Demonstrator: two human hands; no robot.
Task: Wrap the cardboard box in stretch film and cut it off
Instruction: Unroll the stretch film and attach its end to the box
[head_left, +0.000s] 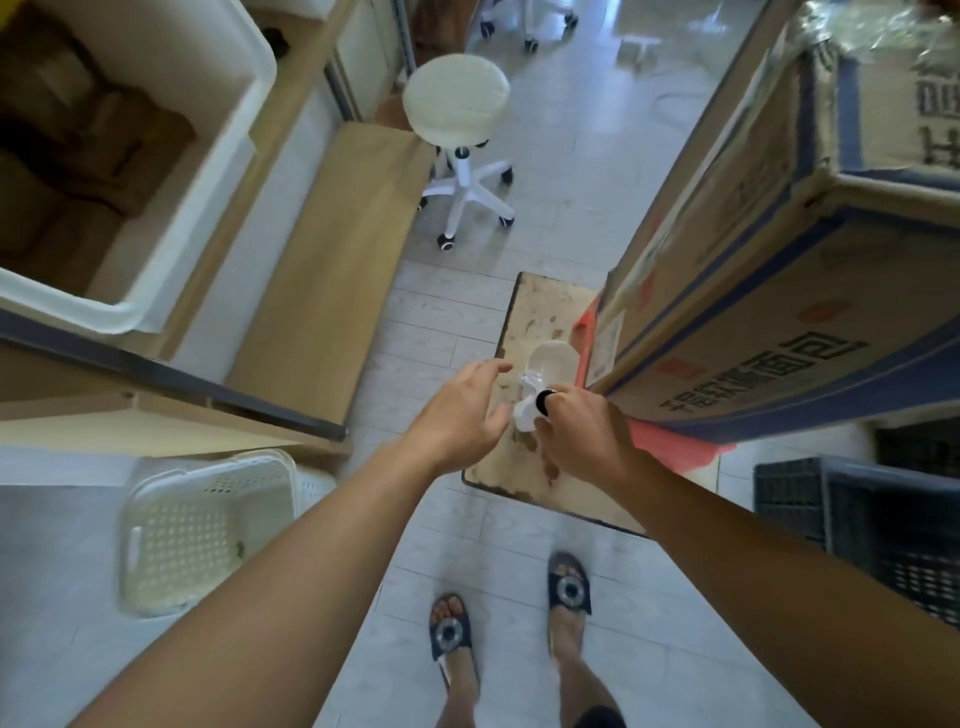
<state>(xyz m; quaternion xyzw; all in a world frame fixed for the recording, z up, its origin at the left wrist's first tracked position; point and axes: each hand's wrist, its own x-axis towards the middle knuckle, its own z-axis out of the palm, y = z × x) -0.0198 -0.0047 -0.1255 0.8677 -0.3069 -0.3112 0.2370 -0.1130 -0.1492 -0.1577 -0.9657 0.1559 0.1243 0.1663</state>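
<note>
A tall printed cardboard box (753, 312) stands at the right on a red base (670, 441), which rests on a worn low platform (524, 332). Crumpled clear film (872, 26) lies on the box's top. My right hand (582, 426) is shut on a white stretch film roll (545, 374) with a black core end, held low beside the box's near corner. My left hand (462, 410) hovers just left of the roll with its fingers spread, holding nothing.
A white wheeled stool (457, 104) stands ahead on the tiled floor. A white perforated basket (202, 530) sits at lower left under a wooden table edge (171, 374). Dark crates (862, 509) are at lower right. My sandalled feet (509, 613) show below.
</note>
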